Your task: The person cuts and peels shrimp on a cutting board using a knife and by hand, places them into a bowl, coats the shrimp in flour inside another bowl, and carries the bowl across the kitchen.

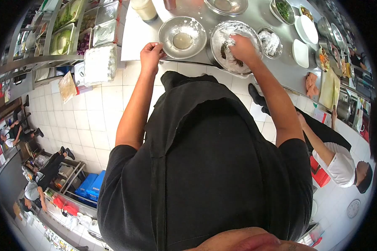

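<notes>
My left hand [152,57] is closed, its fingertips pinched at the left rim of a steel bowl [165,30] with a little cloudy liquid in the bottom. White smears mark this bowl's inside. My right hand [244,49] reaches down into a second steel bowl [215,53] of white powder, which looks like flour [229,32]. Dark, coated pieces [225,52] lie in the powder beside its fingers. The fingers are curled downward, and whatever they hold is hidden. Right of it stands a smaller bowl of white powder [270,42].
A steel bowl of chopped greens [283,10] and white dishes [300,52] stand to the right. A cloth [311,85] lies near the counter's edge. Food trays [63,40] and an egg carton [100,64] are at left. A co-worker [337,163] stands at right; others are behind.
</notes>
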Demonstrator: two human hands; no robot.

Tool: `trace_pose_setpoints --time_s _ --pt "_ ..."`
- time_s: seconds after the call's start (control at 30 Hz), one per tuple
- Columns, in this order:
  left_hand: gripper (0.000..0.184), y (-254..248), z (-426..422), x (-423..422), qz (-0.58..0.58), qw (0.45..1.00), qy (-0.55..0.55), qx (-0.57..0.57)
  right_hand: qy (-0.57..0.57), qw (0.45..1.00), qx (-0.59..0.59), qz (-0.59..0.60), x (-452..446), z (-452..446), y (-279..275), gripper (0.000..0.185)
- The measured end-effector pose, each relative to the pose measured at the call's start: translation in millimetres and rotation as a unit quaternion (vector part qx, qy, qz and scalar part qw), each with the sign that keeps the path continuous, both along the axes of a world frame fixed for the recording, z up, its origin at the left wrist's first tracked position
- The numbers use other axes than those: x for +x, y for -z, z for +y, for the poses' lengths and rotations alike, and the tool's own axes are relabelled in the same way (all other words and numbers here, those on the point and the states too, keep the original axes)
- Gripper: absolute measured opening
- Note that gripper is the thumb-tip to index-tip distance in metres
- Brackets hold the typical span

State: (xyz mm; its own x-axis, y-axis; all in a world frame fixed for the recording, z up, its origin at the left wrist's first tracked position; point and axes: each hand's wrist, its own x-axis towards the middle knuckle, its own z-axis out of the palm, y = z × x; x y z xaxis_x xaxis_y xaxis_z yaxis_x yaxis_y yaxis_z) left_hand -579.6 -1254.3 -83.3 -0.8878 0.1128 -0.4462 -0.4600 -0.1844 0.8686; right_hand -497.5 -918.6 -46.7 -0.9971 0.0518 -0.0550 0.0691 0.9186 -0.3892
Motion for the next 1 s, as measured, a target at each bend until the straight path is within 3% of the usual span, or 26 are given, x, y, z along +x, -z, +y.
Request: trace_pose_setpoints --time_s 0.4,0.5,0.8,0.83,0.93,1.0 --pt "0.010 4 3 5 -0.005 1.000 0.005 0.018 -0.060 0.998 0.027 -0.001 6 -15 -12 0.037" --pt "0.011 6 4 8 -0.002 1.000 -0.003 0.015 -0.047 0.997 0.034 -0.049 0 -17 -5 0.038" --pt "0.010 5 3 9 0.010 1.000 0.015 0.013 -0.013 1.000 -0.015 0.004 -20 -12 -17 0.061" --pt "0.011 6 3 10 0.008 1.000 0.012 0.016 0.007 0.994 -0.053 -0.090 -29 -17 -22 0.064" --pt "0.012 6 4 10 0.007 1.000 0.011 0.020 -0.006 0.995 -0.031 -0.092 -46 -20 6 0.062" --pt "0.012 5 2 12 0.005 1.000 0.010 0.015 -0.006 0.988 -0.084 -0.127 -53 -13 5 0.049"
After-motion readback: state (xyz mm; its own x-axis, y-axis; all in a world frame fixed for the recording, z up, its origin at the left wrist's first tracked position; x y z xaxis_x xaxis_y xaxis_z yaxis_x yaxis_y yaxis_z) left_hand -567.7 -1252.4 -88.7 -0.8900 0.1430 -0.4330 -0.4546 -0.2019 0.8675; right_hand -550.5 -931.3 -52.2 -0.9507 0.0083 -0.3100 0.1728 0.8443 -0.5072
